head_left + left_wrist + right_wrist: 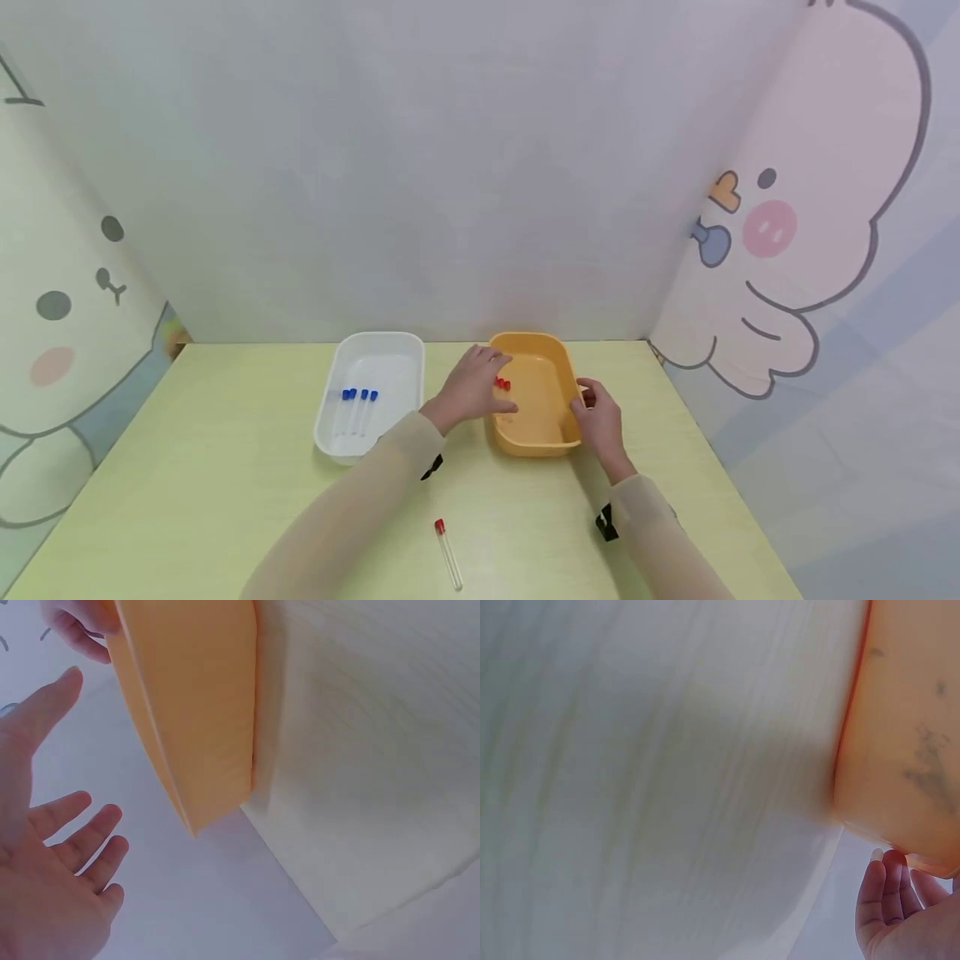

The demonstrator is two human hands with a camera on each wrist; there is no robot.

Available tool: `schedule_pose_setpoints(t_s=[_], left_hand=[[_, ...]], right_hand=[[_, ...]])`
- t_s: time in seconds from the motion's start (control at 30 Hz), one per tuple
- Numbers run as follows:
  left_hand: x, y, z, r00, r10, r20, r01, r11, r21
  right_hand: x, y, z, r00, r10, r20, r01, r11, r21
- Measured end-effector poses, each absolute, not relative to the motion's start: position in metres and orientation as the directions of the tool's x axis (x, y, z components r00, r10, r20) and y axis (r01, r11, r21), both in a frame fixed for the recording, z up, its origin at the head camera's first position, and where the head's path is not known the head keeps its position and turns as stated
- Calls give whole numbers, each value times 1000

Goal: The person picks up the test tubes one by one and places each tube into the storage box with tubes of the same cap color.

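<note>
An orange tray (pixel 534 400) stands at the back of the table, with red-capped tubes (pixel 504 384) inside, partly hidden behind the left hand. My left hand (pixel 476 385) is over the tray's left rim, fingers and thumb spread and holding nothing; the left wrist view shows the fingers (pixel 82 840) apart from the tray's wall (pixel 195 712). On the opposite side, my right hand (pixel 602 421) pinches the right rim, thumb at the inner side and fingers outside. The right wrist view has these fingers (pixel 889 892) curled at the rim.
To the left stands a white tray (pixel 390 367) holding several blue-capped tubes (pixel 362 408). One red-capped tube (pixel 448 554) lies on the table (pixel 225 500) near the front, between the forearms. A pale curtain-like wall (pixel 480 183) rises behind the table.
</note>
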State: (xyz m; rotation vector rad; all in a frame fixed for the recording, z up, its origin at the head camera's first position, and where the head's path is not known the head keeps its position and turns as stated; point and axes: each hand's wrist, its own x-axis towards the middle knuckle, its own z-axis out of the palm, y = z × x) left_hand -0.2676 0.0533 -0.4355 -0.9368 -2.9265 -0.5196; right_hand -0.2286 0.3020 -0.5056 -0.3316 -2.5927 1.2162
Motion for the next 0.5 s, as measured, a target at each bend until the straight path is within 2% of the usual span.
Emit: schedule_pose_setpoints(t_s=[0.23,0.5], left_hand=[[-252,40,-427,-828,552,102,551,767,329],[-230,21,-423,-811,563,156,575,723,382]], right_hand=[[-228,301,-504,-943,308,128,98,622,-777],[-227,302,-505,-941,315,123,108,625,-773]])
